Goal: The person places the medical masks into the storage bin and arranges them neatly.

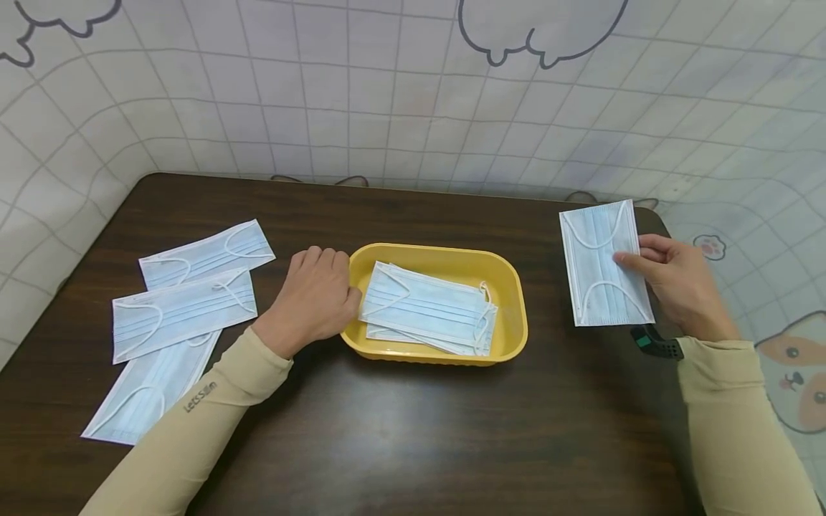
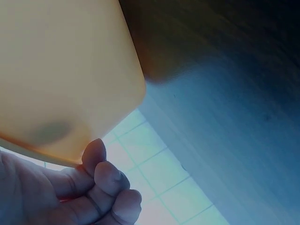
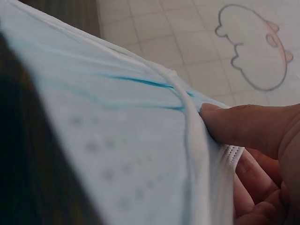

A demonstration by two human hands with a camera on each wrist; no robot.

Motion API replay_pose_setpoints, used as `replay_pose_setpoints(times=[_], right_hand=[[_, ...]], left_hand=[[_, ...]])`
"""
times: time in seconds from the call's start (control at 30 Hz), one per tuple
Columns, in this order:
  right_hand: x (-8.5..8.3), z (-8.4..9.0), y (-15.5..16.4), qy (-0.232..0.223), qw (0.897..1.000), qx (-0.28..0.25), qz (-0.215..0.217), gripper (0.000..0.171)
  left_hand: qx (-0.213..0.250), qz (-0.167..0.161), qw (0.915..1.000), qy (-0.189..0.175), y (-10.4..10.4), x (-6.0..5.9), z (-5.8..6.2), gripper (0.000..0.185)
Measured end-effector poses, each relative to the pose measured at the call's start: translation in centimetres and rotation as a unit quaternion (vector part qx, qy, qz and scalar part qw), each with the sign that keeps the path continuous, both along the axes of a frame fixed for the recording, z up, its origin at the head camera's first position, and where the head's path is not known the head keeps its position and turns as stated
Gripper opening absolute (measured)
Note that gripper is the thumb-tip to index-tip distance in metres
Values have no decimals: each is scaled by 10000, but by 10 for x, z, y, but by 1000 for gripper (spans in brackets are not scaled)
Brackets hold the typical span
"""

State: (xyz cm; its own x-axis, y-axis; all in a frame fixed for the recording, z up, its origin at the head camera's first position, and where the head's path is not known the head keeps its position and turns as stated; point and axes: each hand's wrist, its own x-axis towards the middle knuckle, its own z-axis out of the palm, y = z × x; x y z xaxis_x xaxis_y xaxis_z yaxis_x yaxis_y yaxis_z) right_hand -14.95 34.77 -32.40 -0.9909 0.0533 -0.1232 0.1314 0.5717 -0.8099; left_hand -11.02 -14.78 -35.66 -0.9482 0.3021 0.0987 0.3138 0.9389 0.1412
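1. Right hand [image 1: 677, 287] pinches one face mask [image 1: 603, 261] by its long edge, thumb on top, held off the tabletop [image 1: 413, 430] well right of the yellow tray [image 1: 510, 287]
2. Left hand [image 1: 316, 301], grip curled against the tray's left wall, steadying it
3. Step in hand, as judged: carrying the mask over; next calls for laying it flat on the tray's stack of masks [image 1: 429, 312]
4. Three loose masks [image 1: 183, 312] lie far left; nothing blocks the path
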Motion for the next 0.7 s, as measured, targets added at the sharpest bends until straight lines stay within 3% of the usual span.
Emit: replay_pose_setpoints(times=[0.17,0.3,0.37,0.57,0.7], right_hand=[[-1,19,-16,117,9997,-142,128,34],[-2,30,-25,96,9946,-1007,239,24],[-2,33,-29,94,9933,-1127,249,23],[-1,43,-45,169,9988,-270,360,44],[0,49,-61,303,9984,-12,471,53]], left_hand=[[-34,-3,10000,2,1,0,0,30],[-50,-33,10000,6,2,0,0,28],[-68,-40,10000,18,3,1,0,27],[-102,-4,9999,33,2,1,-1,30],[-86,1,9999,62,0,1,-2,30]])
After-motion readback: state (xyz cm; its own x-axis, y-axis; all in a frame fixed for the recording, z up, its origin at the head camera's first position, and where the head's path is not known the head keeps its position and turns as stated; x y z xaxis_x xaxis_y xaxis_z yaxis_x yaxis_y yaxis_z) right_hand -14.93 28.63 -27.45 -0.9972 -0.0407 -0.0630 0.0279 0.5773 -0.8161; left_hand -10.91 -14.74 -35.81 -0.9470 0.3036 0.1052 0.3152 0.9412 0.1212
